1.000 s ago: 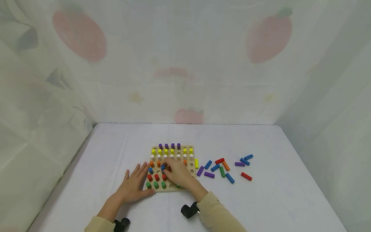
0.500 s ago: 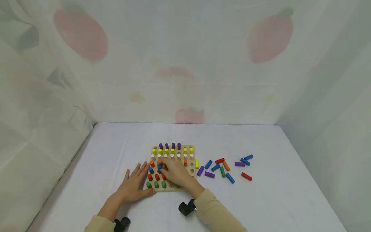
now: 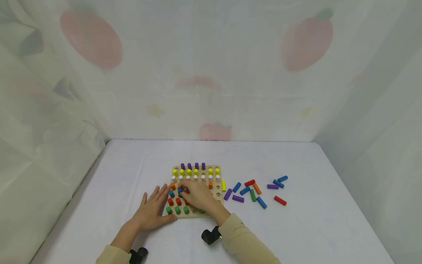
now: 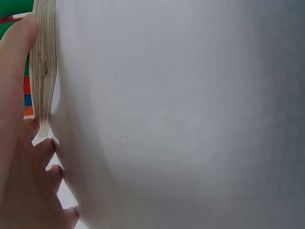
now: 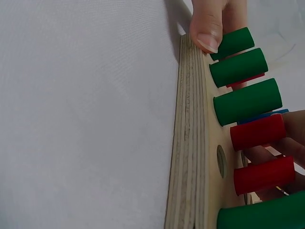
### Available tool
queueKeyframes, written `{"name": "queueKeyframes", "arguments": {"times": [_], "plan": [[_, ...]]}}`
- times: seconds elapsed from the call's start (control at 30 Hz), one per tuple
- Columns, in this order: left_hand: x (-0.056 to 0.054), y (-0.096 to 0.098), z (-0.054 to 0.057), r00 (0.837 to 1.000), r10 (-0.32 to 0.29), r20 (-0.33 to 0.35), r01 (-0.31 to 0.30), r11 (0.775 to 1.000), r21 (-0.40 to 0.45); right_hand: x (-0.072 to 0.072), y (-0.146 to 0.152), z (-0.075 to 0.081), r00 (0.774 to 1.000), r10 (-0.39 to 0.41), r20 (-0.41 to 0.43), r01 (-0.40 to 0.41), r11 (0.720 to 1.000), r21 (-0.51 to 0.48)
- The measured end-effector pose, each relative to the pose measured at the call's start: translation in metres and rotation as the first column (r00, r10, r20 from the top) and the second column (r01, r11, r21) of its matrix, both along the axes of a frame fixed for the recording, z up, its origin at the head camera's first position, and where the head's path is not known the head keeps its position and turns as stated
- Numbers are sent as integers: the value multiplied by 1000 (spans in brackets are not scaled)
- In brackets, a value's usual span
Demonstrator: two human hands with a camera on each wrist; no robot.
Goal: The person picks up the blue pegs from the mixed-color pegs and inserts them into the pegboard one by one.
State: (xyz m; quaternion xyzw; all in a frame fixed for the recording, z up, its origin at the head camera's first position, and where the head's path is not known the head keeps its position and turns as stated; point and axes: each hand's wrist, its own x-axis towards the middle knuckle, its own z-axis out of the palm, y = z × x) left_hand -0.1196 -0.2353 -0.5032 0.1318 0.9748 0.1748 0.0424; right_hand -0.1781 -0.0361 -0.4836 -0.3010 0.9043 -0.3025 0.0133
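A wooden peg board (image 3: pixel 189 216) with rows of coloured pegs lies on the table. My left hand (image 3: pixel 148 214) rests spread against its left side, fingers pointing away from me. In the left wrist view the thumb (image 4: pixel 16 50) lies at the layered wooden edge. Over the board, my right hand (image 3: pixel 200 195) pinches a blue peg (image 3: pixel 180 191) at the blue row, just right of another blue peg (image 3: pixel 171 194). The right wrist view shows green pegs (image 5: pixel 248 101) and red pegs (image 5: pixel 259 132) standing in the board, partly hiding the right fingers (image 5: pixel 296 148).
Right of the board lie several loose pegs: a yellow peg (image 3: pixel 223 186), a purple peg (image 3: pixel 238 199), a green peg (image 3: pixel 252 195), an orange peg (image 3: pixel 257 189), a red peg (image 3: pixel 280 200) and a blue peg (image 3: pixel 261 202) among them. A patterned cloth (image 3: pixel 211 91) hangs behind the white table.
My right hand has moved a little to the left along the blue row with the blue peg, which now stands closer to the leftmost blue one. The left hand has stayed in place.
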Motion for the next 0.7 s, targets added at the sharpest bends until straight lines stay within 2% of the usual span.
{"name": "queueKeyframes", "arguments": {"times": [0.13,0.4,0.7], "plan": [[0,0,0,1000,1,4,-1,1000,-1,0,-1,0,1000,-6,-13,6,1000,10],[-1,0,-1,1000,4,9,-4,1000,-8,0,-3,1,996,-5,-91,9,999,44],[-1,0,-1,1000,1,7,-1,1000,-11,3,-2,0,995,3,-103,2,999,47]]}}
